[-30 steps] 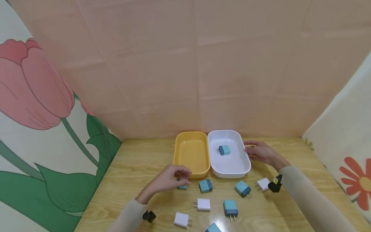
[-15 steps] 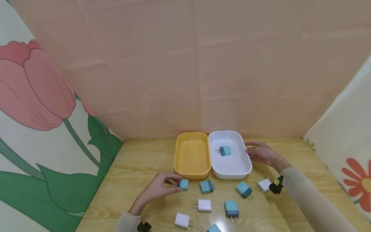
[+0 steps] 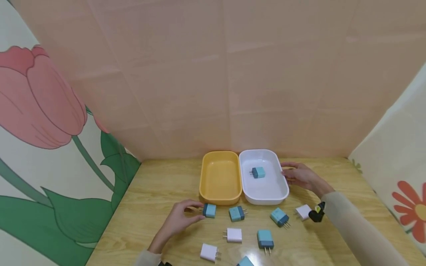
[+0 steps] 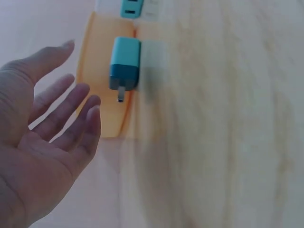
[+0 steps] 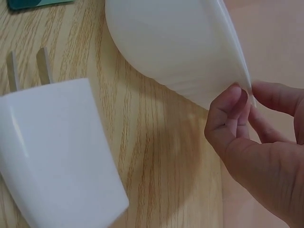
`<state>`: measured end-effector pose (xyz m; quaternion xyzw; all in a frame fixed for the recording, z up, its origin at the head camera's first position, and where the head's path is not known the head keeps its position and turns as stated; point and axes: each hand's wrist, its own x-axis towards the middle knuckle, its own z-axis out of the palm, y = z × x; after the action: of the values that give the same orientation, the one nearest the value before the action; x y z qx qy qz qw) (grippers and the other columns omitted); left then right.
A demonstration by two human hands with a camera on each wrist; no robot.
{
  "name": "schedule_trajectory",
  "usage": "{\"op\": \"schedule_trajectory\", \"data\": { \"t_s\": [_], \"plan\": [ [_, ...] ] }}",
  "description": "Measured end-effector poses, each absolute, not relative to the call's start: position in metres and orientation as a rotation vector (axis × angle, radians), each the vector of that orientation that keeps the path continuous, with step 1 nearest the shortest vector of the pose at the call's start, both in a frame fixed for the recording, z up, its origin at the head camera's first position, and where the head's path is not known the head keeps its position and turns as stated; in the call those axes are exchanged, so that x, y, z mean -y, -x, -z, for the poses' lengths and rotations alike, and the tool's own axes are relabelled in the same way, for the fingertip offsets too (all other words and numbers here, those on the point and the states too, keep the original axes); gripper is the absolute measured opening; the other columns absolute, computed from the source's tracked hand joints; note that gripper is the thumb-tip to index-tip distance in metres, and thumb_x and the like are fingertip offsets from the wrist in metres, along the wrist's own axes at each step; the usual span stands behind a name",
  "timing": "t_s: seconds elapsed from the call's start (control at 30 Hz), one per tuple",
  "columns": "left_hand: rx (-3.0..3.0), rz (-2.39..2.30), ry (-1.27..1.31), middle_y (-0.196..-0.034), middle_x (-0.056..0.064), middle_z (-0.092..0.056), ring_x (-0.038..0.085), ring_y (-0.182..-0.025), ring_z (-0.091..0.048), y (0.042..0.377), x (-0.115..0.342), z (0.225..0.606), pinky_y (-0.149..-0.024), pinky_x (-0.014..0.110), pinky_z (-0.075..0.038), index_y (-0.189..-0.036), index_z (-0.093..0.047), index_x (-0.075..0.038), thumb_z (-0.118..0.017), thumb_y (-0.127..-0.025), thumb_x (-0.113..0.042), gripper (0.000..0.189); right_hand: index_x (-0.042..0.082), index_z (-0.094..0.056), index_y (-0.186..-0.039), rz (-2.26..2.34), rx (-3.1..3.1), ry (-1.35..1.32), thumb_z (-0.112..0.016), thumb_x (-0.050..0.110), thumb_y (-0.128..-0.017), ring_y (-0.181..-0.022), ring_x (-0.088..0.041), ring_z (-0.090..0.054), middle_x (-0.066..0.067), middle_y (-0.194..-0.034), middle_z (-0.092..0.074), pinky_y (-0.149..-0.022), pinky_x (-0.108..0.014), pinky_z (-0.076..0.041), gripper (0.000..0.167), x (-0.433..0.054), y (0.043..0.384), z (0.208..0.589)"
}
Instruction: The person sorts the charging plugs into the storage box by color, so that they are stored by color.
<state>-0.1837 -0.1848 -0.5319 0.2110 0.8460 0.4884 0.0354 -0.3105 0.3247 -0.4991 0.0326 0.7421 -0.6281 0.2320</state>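
My left hand [image 3: 181, 218] reaches beside a two-tone blue charger plug [image 3: 209, 210] lying on the table in front of the yellow tray [image 3: 203, 184]. In the left wrist view, the fingers of that hand [image 4: 52, 123] are loosely bent, with a gap between them and the blue charger plug [image 4: 125, 64]. At the right, my right hand [image 3: 301, 177] holds the edge of the white tray [image 3: 276, 190]. The right wrist view shows its thumb and fingers pinching the rim of the white tray [image 5: 175, 47]. Another blue charger plug [image 3: 258, 172] lies inside that tray.
Several more chargers lie in front of the trays, among them a blue one [image 3: 237, 214], a white one [image 3: 234, 235] and a white one [image 3: 303, 212] below the right wrist. The wooden table [image 3: 159, 177] ends at a pinkish cloth backdrop [image 3: 173, 92].
My left hand has moved left and down from above the blue charger plug to its left side, leaving the plug in view. The right hand has stayed at the white tray's rim.
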Motion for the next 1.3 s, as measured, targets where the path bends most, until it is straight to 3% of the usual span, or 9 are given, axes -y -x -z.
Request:
{"op": "schedule_trajectory", "data": {
  "t_s": [0.23, 0.47, 0.7, 1.0, 1.3],
  "plan": [
    [-2.644, -1.477, -0.588, -0.12, 0.005, -0.078, 0.027, -0.11, -0.073, 0.183, 0.187, 0.542, -0.097, 0.037, -0.06, -0.121, -0.077, -0.011, -0.087, -0.087, -0.032, 0.042, 0.0, -0.029, -0.163, 1.74, -2.03, -0.12, -0.06, 0.015, -0.107, -0.098, -0.011, -0.066, 0.002, -0.115, -0.074, -0.086, -0.029, -0.06, 0.066, -0.324, 0.31, 0.5],
    [-2.635, -1.519, -0.542, -0.122, 0.012, -0.078, 0.031, -0.11, -0.073, 0.19, 0.188, 0.546, -0.098, 0.04, -0.06, -0.125, -0.074, -0.005, -0.088, -0.086, -0.028, 0.047, 0.0, -0.028, -0.163, 1.733, -2.032, -0.103, -0.06, 0.016, -0.107, -0.097, -0.011, -0.065, 0.003, -0.113, -0.074, -0.086, -0.029, -0.06, 0.067, -0.325, 0.313, 0.498],
    [-2.586, -1.53, -0.431, -0.126, 0.007, -0.077, 0.026, -0.113, -0.073, 0.194, 0.188, 0.553, -0.098, 0.03, -0.059, -0.131, -0.072, -0.01, -0.089, -0.085, -0.033, 0.054, -0.002, -0.028, -0.163, 1.736, -2.03, -0.096, -0.059, 0.015, -0.108, -0.097, -0.012, -0.065, 0.003, -0.112, -0.074, -0.087, -0.029, -0.06, 0.066, -0.325, 0.311, 0.5],
    [-2.541, -1.574, -0.408, -0.127, 0.014, -0.076, 0.034, -0.116, -0.072, 0.197, 0.185, 0.553, -0.103, 0.047, -0.059, -0.131, -0.071, -0.008, -0.09, -0.085, -0.026, 0.053, -0.001, -0.028, -0.163, 1.735, -2.035, -0.095, -0.059, 0.016, -0.108, -0.096, -0.011, -0.064, 0.004, -0.111, -0.074, -0.085, -0.028, -0.059, 0.066, -0.323, 0.31, 0.501],
    [-2.518, -1.494, -0.467, -0.135, 0.01, -0.073, 0.031, -0.126, -0.07, 0.201, 0.183, 0.55, -0.109, 0.047, -0.054, -0.133, -0.07, -0.01, -0.09, -0.083, -0.026, 0.056, -0.002, -0.027, -0.163, 1.737, -2.022, -0.103, -0.059, 0.016, -0.108, -0.099, -0.012, -0.065, 0.004, -0.114, -0.073, -0.086, -0.029, -0.059, 0.066, -0.324, 0.311, 0.499]
  ]
}}
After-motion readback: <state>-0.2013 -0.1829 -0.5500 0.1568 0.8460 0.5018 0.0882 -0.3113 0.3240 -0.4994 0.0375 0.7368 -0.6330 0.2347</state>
